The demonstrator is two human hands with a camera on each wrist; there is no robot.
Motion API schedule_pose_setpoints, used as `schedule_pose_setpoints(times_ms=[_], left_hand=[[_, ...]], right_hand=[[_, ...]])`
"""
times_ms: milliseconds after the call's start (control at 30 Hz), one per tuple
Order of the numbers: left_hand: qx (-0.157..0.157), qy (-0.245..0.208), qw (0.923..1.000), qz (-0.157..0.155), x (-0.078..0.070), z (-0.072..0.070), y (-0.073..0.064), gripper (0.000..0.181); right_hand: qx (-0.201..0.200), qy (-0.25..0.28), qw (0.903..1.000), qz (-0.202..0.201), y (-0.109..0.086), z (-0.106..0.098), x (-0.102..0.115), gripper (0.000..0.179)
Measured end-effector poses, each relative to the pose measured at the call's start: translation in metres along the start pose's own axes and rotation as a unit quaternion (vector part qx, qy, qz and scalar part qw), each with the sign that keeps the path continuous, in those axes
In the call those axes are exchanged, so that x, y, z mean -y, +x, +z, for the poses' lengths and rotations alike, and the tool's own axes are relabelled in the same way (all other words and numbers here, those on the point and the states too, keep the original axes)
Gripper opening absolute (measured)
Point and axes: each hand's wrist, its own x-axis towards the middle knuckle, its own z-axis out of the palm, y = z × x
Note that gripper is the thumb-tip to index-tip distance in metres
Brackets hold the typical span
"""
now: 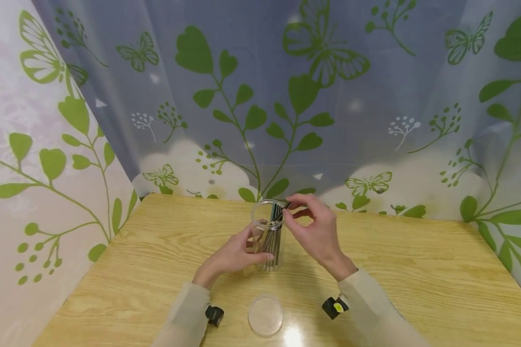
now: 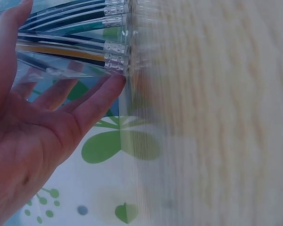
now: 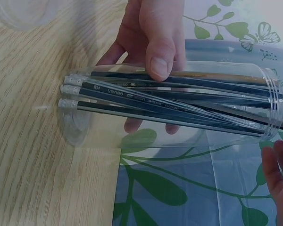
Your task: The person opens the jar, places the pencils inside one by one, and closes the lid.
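Observation:
A clear cylindrical jar stands upright on the table, holding several mostly dark pencils. Their metal-ringed ends point down at its base; one pencil in the left wrist view is orange-yellow. My left hand grips the jar from the left, thumb across the near side and fingers behind. At the open mouth, my right hand pinches the upper end of a dark pencil between thumb and fingers. That pencil leans over the rim at the right; its lower part is among the others.
A round clear lid lies on the wooden table, nearer to me than the jar. Behind the table hangs a blue-grey curtain with green leaves and butterflies. A pale patterned curtain is on the left.

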Motion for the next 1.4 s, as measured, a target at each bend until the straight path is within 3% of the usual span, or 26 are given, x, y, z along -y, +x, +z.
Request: schedule_pose_setpoints(times_ms=[367,633,867,1167,1400], left_hand=[[0.001,-0.012,0.9999,-0.010,0.0015,0.0007,-0.0001,0.081],[0.002,-0.009,0.9999,-0.008,0.0021,0.0010,0.0003,0.080],[0.003,-0.008,1.0000,-0.003,0.0013,0.0006,-0.0003,0.080],[-0.003,0.000,1.0000,-0.001,0.0026,0.0017,-0.0008,0.082],[-0.011,0.009,0.9999,-0.007,0.0027,0.0013,-0.0008,0.085]], right_hand=[[0.064,-0.077,0.9940,-0.044,0.0022,-0.0031,0.0031,0.017],[0.087,-0.080,0.9909,-0.064,0.0020,-0.0029,0.0011,0.016],[0.088,-0.077,0.9905,-0.073,0.0008,-0.0029,0.0006,0.019],[0.059,-0.105,0.9783,-0.169,-0.0030,-0.0018,-0.0042,0.013],[0.057,-0.112,0.9731,-0.193,-0.0035,-0.0011,-0.0042,0.013]])
